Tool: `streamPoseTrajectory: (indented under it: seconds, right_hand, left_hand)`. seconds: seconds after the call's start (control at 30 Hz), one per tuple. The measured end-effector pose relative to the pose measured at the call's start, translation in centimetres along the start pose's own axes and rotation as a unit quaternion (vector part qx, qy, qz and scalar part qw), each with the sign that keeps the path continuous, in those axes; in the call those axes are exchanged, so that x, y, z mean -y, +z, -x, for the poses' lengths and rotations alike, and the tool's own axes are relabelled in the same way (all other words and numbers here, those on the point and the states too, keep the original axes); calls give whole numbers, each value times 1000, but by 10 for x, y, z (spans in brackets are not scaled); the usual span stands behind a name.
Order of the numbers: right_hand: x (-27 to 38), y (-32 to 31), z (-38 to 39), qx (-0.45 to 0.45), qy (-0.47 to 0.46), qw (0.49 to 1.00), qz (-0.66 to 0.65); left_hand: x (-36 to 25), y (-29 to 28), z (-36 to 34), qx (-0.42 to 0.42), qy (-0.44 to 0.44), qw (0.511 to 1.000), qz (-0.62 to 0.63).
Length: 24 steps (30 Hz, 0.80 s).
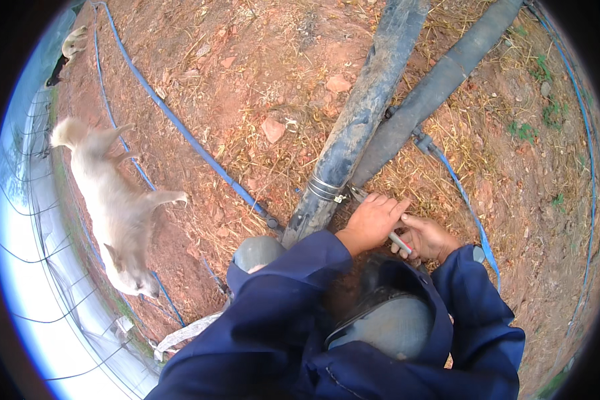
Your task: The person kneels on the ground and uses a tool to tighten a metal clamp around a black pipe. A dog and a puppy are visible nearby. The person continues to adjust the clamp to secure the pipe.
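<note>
My left hand (375,221) is closed over the middle of what look like pliers, hiding much of them. Their metal jaws (358,194) show beyond my knuckles, close to the twisted wire end. My right hand (428,238) has its fingers curled round the grey-and-red handle (401,243), right beside the left. Several turns of wire (324,189) wrap a thick, muddy black pipe (360,120) just left of the jaws. Whether the jaws touch the wire, I cannot tell.
A second dark hose (440,83) crosses beside the pipe, with a blue tube (463,190) joined to it. Another blue tube (180,127) meets the pipe from the left. A light-coloured dog (117,193) stands at left on reddish, straw-strewn soil (247,80).
</note>
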State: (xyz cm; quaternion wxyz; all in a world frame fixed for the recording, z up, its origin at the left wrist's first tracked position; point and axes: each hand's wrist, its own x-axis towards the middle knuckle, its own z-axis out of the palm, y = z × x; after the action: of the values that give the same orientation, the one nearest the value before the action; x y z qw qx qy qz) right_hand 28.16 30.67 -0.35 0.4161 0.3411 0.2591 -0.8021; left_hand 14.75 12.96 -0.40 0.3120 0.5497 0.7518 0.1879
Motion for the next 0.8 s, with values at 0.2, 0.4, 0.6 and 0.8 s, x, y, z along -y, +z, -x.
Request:
streamPoseTrajectory:
  seconds: [0.2, 0.4, 0.6, 0.8]
  right_hand:
    - [-13, 51, 24, -377, -307, 660, 572]
    - [-15, 59, 17, -396, -271, 640, 600]
    - [-5, 24, 2, -297, -264, 850, 346]
    - [2, 3, 2, -40, 10, 995, -92]
  left_hand:
    - [15, 4, -22, 38, 15, 999, 7]
    - [15, -21, -42, 235, -25, 971, 29]
    - [12, -21, -24, 50, 56, 995, 70]
    - [3, 5, 7, -132, 68, 988, -41]
